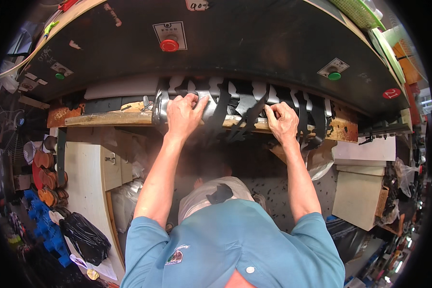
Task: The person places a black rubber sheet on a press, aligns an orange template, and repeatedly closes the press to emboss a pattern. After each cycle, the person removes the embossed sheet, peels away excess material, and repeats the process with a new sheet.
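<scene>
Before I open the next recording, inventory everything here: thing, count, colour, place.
Panel: one, black, top
Middle button: one, red, panel
Side buttons: two, green, panel
Strips: several, black, below panel
Board: one, brown, below panel
Cabinet: one, cream, left
Discs: many, orange, far left
Blue plastic: uncounted, blue, left
Plastic bag: one, black, lower left
Basket: one, green, upper right
Boxes: at least one, cream, right
Rim clutter: uncounted, mixed, edges
Shirt: one, teal, bottom
Left hand: one, bare, at strips
Right hand: one, bare, at strips
</scene>
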A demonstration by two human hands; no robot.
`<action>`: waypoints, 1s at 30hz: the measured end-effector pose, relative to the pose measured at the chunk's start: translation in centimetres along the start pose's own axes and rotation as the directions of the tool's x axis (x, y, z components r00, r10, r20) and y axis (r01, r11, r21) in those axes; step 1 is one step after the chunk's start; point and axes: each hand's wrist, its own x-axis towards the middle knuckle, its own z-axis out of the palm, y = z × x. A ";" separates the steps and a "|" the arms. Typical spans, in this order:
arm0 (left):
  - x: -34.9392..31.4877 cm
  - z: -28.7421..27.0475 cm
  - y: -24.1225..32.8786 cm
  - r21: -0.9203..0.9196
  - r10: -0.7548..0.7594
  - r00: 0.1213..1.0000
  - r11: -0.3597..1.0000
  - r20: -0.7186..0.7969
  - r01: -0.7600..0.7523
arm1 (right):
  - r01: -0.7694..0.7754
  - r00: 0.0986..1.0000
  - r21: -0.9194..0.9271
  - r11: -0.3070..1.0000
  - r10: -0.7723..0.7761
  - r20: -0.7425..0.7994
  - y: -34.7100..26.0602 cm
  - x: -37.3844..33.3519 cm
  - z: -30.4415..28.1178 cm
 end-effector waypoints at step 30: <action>-5.7 -3.1 3.5 -0.125 -0.091 0.935 0.982 0.343 0.141 | -0.415 0.905 0.534 0.737 0.277 0.322 -5.9 4.5 -1.3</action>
